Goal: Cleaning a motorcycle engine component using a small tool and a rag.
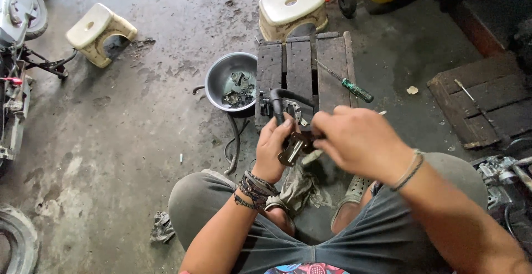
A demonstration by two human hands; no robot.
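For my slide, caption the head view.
Both hands, left hand and right hand, grip a small dark metal part above a dark wooden pallet.

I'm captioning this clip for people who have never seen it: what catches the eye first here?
First, the two hands at centre: the left hand and right hand together hold a small dark metal part with a black hose over a low wooden pallet. Left of the pallet sits a metal bowl of oily pieces; a green-handled screwdriver lies on the pallet's right side.
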